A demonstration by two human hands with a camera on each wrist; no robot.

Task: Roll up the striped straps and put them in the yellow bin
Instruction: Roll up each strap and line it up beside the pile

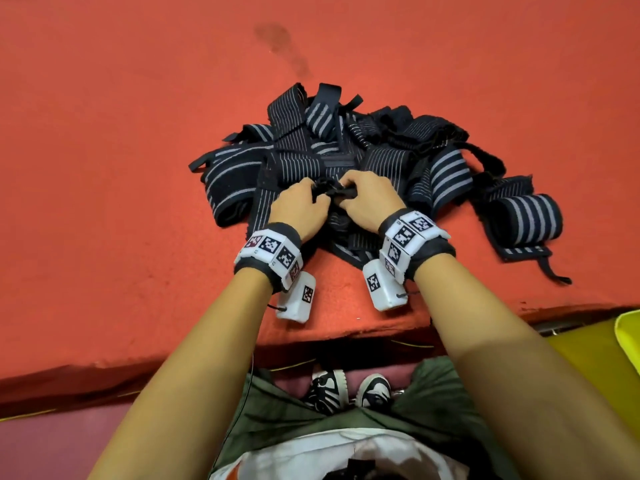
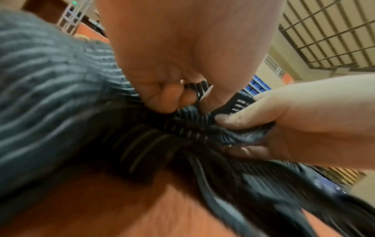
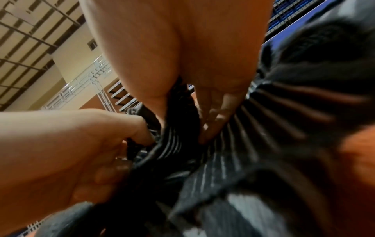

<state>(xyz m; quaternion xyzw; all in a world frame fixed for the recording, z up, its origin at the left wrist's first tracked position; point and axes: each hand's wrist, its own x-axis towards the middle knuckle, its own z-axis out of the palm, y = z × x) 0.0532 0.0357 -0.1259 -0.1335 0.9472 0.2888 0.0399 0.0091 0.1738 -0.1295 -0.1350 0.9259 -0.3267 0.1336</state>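
A heap of dark straps with grey stripes (image 1: 346, 150) lies on the red table (image 1: 121, 150). At the heap's near edge both hands hold one strap end (image 1: 332, 190) between them. My left hand (image 1: 303, 202) pinches its left side, and my right hand (image 1: 367, 197) pinches its right side. In the left wrist view my left hand (image 2: 182, 96) and my right hand (image 2: 253, 125) curl round the striped strap (image 2: 192, 128). The right wrist view shows my right hand (image 3: 192, 120) and my left hand (image 3: 113, 152) gripping the same strap (image 3: 172, 141). A yellow bin (image 1: 627, 334) edge shows at the far right, below the table.
A loose striped strap (image 1: 526, 220) lies apart at the heap's right. The table's front edge (image 1: 346, 332) runs just behind my wrists. Bare red cloth spreads to the left and far side. My shoes (image 1: 349, 389) show below.
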